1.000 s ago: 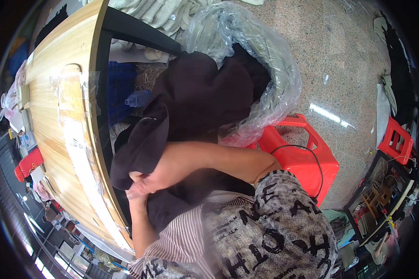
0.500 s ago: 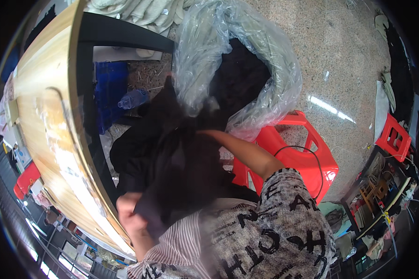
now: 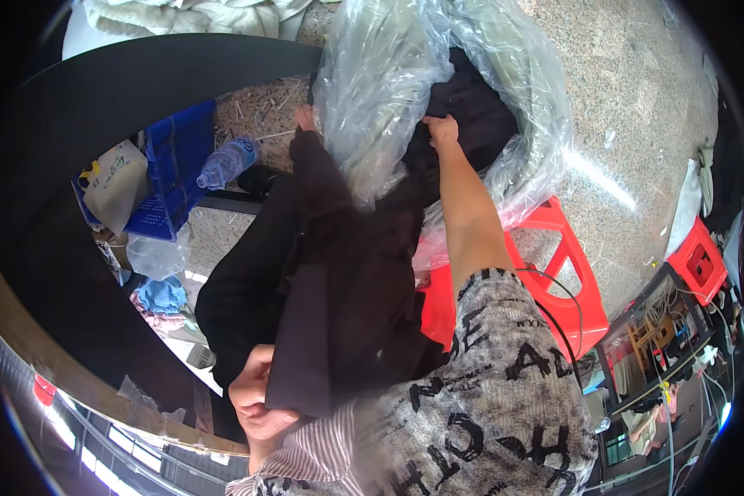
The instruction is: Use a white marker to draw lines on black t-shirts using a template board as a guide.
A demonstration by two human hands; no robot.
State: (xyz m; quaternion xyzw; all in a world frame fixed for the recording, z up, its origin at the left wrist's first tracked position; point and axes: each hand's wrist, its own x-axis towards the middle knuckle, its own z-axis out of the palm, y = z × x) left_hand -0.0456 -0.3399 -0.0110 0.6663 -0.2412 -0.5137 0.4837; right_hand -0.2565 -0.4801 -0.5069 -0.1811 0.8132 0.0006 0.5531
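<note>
Dark cloth (image 3: pixel 326 331) lies across my lap, one straight edge hanging near my body. My left hand (image 3: pixel 260 397) is closed on that edge at the lower left, thumb and fingers pinching it. Farther out, a clear plastic bag (image 3: pixel 380 91) stands with its mouth rolled open around more dark cloth (image 3: pixel 479 103). My right arm is stretched over to it. There my right hand (image 3: pixel 443 130) is closed on the cloth inside the bag's rim, its fingertips partly hidden. Whether the two stretches of cloth are one piece I cannot tell.
A red plastic stool (image 3: pixel 566 273) stands to the right, a dark cable across it. Left are a black table frame (image 3: pixel 66 157), a blue crate (image 3: pixel 178 165) and a plastic bottle (image 3: pixel 227 163). Pale cloth (image 3: pixel 198 16) is piled at the far left.
My right hand has moved from the cloth over my lap out to the cloth in the bag. My left hand keeps its hold on the edge. The view has shifted, showing more beneath the table.
</note>
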